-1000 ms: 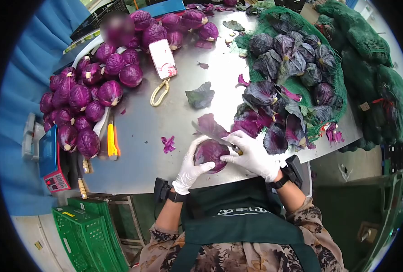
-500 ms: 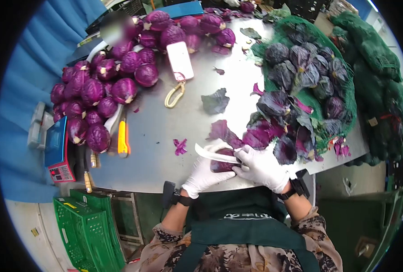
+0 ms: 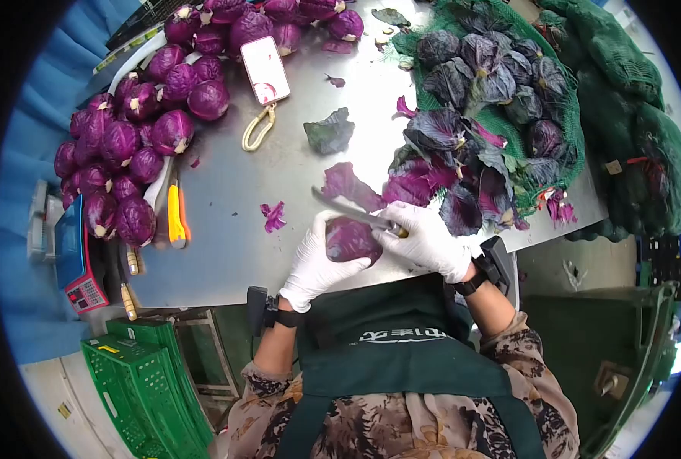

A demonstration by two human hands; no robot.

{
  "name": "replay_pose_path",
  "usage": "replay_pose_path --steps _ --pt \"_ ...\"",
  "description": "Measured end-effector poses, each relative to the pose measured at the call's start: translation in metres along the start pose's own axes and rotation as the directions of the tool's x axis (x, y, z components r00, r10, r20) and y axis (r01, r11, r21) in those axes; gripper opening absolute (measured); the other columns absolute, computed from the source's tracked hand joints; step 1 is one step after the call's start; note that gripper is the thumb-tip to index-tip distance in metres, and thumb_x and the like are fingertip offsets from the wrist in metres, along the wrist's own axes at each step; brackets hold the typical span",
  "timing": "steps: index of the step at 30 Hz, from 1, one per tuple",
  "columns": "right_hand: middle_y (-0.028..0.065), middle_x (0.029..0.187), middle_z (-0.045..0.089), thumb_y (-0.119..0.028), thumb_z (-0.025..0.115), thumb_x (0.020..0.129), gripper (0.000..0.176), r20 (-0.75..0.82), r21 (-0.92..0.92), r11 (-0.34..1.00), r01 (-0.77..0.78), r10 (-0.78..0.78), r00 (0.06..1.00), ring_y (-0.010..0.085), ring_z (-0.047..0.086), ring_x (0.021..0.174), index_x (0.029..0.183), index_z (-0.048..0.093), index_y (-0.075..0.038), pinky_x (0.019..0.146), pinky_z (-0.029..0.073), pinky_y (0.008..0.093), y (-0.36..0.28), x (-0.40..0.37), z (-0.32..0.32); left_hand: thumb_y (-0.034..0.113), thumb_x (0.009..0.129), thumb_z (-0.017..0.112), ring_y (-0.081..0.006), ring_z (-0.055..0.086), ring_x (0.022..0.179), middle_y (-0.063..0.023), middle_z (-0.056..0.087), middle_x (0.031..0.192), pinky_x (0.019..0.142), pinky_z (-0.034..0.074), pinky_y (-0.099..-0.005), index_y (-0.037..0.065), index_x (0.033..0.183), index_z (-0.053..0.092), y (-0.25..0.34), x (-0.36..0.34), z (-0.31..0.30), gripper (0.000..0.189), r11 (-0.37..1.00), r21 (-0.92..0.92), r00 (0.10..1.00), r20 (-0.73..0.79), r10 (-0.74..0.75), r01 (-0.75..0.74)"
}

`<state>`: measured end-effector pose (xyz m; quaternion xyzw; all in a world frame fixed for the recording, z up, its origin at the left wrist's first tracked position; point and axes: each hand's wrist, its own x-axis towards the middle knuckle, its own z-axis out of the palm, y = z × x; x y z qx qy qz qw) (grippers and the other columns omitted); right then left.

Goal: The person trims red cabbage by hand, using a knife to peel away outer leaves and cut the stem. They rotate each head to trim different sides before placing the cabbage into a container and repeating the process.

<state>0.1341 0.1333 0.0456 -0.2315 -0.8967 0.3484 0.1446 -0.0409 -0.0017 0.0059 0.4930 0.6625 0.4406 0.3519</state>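
My left hand [image 3: 315, 264], in a white glove, is wrapped round the left side of a red cabbage [image 3: 350, 241] near the table's front edge. A knife [image 3: 352, 211] is gripped by its handle in my right hand [image 3: 425, 243], also gloved. Its curved blade points left and passes over the top of the cabbage. Loose purple leaves [image 3: 350, 186] lie just beyond the blade. To the right of my right hand is a pile of dark outer leaves [image 3: 461, 209].
Trimmed red cabbages [image 3: 122, 141] are heaped at the left. Untrimmed cabbages [image 3: 478, 52] sit in an opened green net [image 3: 568, 164] at the right. A phone [image 3: 265, 70], an orange cutter [image 3: 175, 214] and a red scale [image 3: 86, 289] are on the table. Green crates [image 3: 145, 382] stand below left.
My view has shifted, so the table's contents appear further up and left. The knife has turned from showing its broad, bright blade to a darker, more edge-on one. Both hands keep their holds.
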Motion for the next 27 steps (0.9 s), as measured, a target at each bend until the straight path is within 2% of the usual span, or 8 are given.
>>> replay_pose_path --steps 3,7,13,17,20,25,26,27 --pt "0.0024 0.091 0.058 -0.039 0.071 0.08 0.036 0.018 -0.193 0.981 0.005 -0.002 1.0 0.0234 0.062 0.077 0.104 0.06 -0.014 0.065 0.05 0.0345 -0.014 -0.005 -0.003 0.032 0.063 0.087 -0.0281 0.058 0.112 -0.0155 0.059 0.118 0.096 0.046 -0.0394 0.004 0.132 0.037 0.002 0.0 0.002 0.09 1.0 -0.016 0.999 -0.032 -0.026 0.025" --pt "0.0003 0.091 0.055 -0.049 0.07 0.077 0.044 0.106 -0.219 0.973 0.069 -0.047 0.993 0.0208 0.061 0.08 0.101 0.059 -0.015 0.073 0.041 0.0558 -0.023 -0.004 -0.005 0.03 0.064 0.085 -0.0253 0.059 0.11 -0.0137 0.058 0.118 0.093 0.047 -0.0383 0.004 0.129 0.043 0.013 0.004 -0.001 0.081 0.997 -0.081 0.998 0.06 0.005 0.0" --pt "-0.0007 0.087 0.055 -0.033 0.068 0.081 0.024 0.085 -0.273 0.96 0.067 -0.045 0.995 0.0205 0.062 0.077 0.096 0.059 -0.016 0.068 0.044 0.047 -0.016 -0.005 -0.004 0.026 0.061 0.086 -0.0254 0.057 0.109 -0.009 0.049 0.124 0.095 0.046 -0.0377 0.014 0.104 0.071 0.015 0.005 0.0 0.048 0.986 0.066 0.987 0.055 0.148 -0.152" --pt "-0.0001 0.078 0.055 -0.026 0.069 0.08 0.02 -0.026 -0.276 0.957 0.087 -0.099 0.995 0.0205 0.061 0.067 0.093 0.06 -0.014 0.064 0.046 0.0386 0.002 -0.006 0.003 0.029 0.062 0.086 -0.0299 0.057 0.112 -0.0142 0.053 0.122 0.094 0.047 -0.04 0.008 0.126 0.051 0.024 0.006 -0.001 0.077 0.993 0.051 0.993 0.061 0.102 -0.105" --pt "0.0044 0.08 0.054 -0.033 0.077 0.076 0.037 -0.016 -0.02 1.0 -0.011 0.011 1.0 0.0222 0.059 0.068 0.099 0.06 -0.009 0.062 0.048 0.035 -0.017 -0.008 -0.007 0.031 0.064 0.085 -0.0326 0.057 0.114 -0.0197 0.055 0.121 0.095 0.045 -0.0417 0.005 0.132 0.039 0.015 0.003 -0.001 0.086 0.988 0.156 1.0 0.024 -0.004 0.0" --pt "0.0074 0.081 0.055 -0.025 0.069 0.076 0.023 0.022 -0.306 0.949 0.068 -0.064 0.998 0.0257 0.06 0.079 0.087 0.056 -0.01 0.063 0.05 0.0363 -0.033 -0.011 -0.008 0.02 0.063 0.08 -0.0315 0.054 0.115 -0.0146 0.051 0.123 0.1 0.043 -0.0397 0.015 0.088 0.075 0.016 0.008 0.006 0.026 0.957 0.148 0.968 0.036 0.249 -0.251" --pt "0.0067 0.083 0.056 -0.023 0.069 0.073 0.021 0.015 -0.375 0.921 0.104 -0.107 0.994 0.0254 0.061 0.082 0.083 0.054 -0.011 0.069 0.051 0.0385 -0.031 -0.011 -0.011 0.02 0.064 0.08 -0.0312 0.05 0.12 -0.0122 0.05 0.125 0.103 0.041 -0.0412 0.015 0.1 0.073 0.009 0.012 0.003 0.038 0.86 0.299 0.91 0.112 0.4 -0.415" --pt "0.0067 0.083 0.056 -0.023 0.069 0.073 0.021 -0.003 -0.399 0.911 0.103 -0.114 0.994 0.0254 0.061 0.082 0.083 0.054 -0.011 0.069 0.051 0.0385 -0.028 -0.006 -0.019 0.02 0.069 0.078 -0.0279 0.042 0.13 -0.0081 0.049 0.13 0.11 0.033 -0.0386 0.018 0.136 0.049 0.011 0.009 0.006 0.073 0.971 0.141 0.981 0.045 0.19 -0.194"
